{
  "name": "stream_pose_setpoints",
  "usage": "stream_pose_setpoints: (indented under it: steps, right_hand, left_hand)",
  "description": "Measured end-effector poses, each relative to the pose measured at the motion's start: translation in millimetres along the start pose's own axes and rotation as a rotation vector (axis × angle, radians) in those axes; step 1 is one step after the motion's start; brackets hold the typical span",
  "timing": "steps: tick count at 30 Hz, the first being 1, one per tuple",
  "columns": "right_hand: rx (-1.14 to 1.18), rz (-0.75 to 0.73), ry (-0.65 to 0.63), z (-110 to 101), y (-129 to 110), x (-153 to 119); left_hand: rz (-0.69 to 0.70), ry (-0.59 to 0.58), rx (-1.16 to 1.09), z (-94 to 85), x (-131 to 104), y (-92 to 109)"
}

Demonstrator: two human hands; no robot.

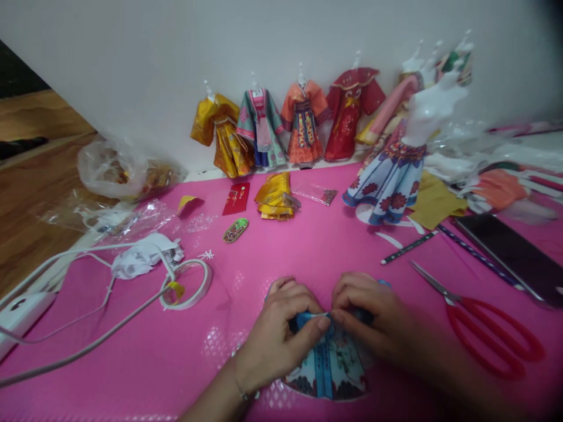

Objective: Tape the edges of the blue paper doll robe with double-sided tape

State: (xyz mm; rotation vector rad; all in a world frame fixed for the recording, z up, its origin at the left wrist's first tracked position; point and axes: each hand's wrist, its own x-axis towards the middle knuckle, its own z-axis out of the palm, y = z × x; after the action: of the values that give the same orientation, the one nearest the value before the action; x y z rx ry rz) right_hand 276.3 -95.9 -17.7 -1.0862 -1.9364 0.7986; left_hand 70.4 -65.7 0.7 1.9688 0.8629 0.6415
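Note:
A small doll dress [324, 368] in white and blue with a dark patterned hem lies on the pink table sheet [281, 249] in front of me. My left hand [284, 331] pinches the blue cloth at the top of the dress between thumb and fingers. From the other side, my right hand [367, 305] has its fingertips closed on the same upper edge, touching the left thumb's side. Both hands cover most of the upper part of the garment. Some blue cloth shows beyond the knuckles.
Red-handled scissors [479, 331] lie at the right, near a phone [512, 255] and a dark pencil [409, 247]. A white doll torso in a flowered skirt [389, 181] stands behind. Tape [203, 290] and a cable [109, 334] lie left. Dressed doll forms [303, 126] line the wall.

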Motion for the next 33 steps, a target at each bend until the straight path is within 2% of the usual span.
stream_pose_setpoints:
  steps: [5, 12, 23, 33]
  right_hand:
    - [0.011, 0.011, -0.002, 0, -1, 0]
    - [0.024, 0.102, -0.02, -11, -3, 3]
    - [0.012, 0.004, 0.016, -6, 1, 2]
    - [0.049, 0.029, -0.04, -11, -6, 3]
  left_hand:
    - [0.007, 0.017, 0.003, 3.1, 0, -3]
    - [0.012, 0.068, -0.045, 0.2, 1, -4]
    - [-0.007, 0.109, -0.068, -0.3, 4, -8]
    - [-0.022, 0.118, -0.068, 0.6, 5, -7]
